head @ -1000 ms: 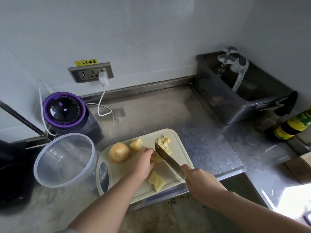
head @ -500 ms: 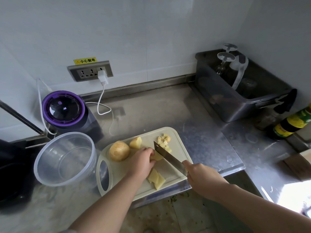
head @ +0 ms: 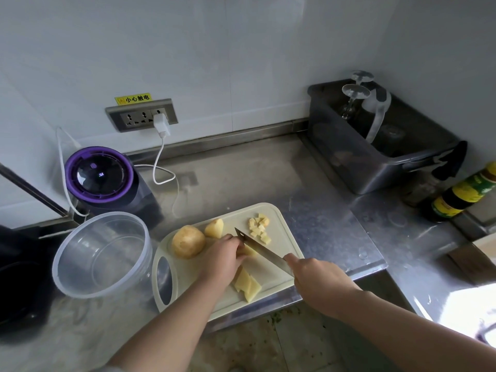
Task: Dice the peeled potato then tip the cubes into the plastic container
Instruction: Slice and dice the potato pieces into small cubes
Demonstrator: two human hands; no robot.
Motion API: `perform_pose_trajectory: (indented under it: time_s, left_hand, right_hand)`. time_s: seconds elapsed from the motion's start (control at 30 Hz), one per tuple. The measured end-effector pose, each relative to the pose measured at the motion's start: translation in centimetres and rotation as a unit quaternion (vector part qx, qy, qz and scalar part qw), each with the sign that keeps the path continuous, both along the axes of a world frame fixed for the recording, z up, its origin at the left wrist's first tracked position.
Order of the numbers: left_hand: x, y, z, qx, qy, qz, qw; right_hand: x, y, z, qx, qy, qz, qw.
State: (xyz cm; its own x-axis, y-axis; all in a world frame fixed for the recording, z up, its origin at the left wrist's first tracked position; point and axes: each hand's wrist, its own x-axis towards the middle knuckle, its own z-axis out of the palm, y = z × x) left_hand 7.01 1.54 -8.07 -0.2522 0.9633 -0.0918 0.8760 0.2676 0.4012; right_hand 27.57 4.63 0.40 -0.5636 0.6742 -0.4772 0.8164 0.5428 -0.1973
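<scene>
A pale cutting board (head: 281,226) lies on the steel counter. My left hand (head: 222,257) presses a potato piece (head: 248,251) onto it. My right hand (head: 318,281) grips a knife (head: 261,249) whose blade rests against that piece beside my left fingers. Small cubes (head: 259,228) lie at the board's far right. Flat potato slices (head: 248,284) lie near the front edge. A whole potato (head: 188,241) and a smaller chunk (head: 214,228) sit at the board's far left. The clear plastic container (head: 102,253) stands left of the board, with nothing in it.
A purple-topped appliance (head: 100,178) with a white cable (head: 158,167) stands behind the container. A dark bin (head: 375,167) holding upturned glasses sits at the back right. A sauce bottle (head: 461,194) stands far right. The counter edge runs just below the board.
The knife blade has shifted slightly left along the held potato piece, closer to my left fingers. Both hands otherwise stay in place.
</scene>
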Motion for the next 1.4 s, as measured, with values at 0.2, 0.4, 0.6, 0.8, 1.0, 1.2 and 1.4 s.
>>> perform_pose_trajectory:
  time_s: [0.2, 0.4, 0.6, 0.8, 1.0, 1.2, 1.4]
  left_hand:
    - [-0.3, 0.2, -0.3, 0.000, 0.030, -0.023, 0.999]
    - [-0.6, 0.1, -0.5, -0.008, 0.078, -0.069, 0.995]
    - [-0.9, 0.1, -1.1, -0.009, 0.092, -0.082, 0.992]
    - [-0.9, -0.2, -1.0, 0.014, 0.081, -0.083, 0.993]
    - [-1.4, -0.4, -1.7, 0.038, 0.035, -0.082, 0.995]
    - [-1.8, -0.7, -2.3, 0.053, 0.044, -0.083, 0.994]
    - [-1.8, -0.8, -2.2, 0.058, 0.068, -0.089, 0.992]
  right_hand:
    - [-0.1, -0.2, 0.0, -0.006, -0.001, 0.014, 1.000]
    - [-0.3, -0.2, 0.4, -0.013, -0.023, 0.041, 0.999]
    - [-0.5, -0.1, -0.3, -0.018, -0.050, 0.081, 0.995]
    - [-0.9, 0.2, -1.1, -0.030, -0.048, 0.057, 0.997]
    - [-0.9, 0.1, -1.3, -0.027, -0.018, -0.015, 0.999]
    - [-0.4, -0.5, -0.7, 0.001, -0.017, 0.013, 1.000]
    - [-0.5, -1.2, -0.6, -0.006, -0.013, 0.020, 1.000]
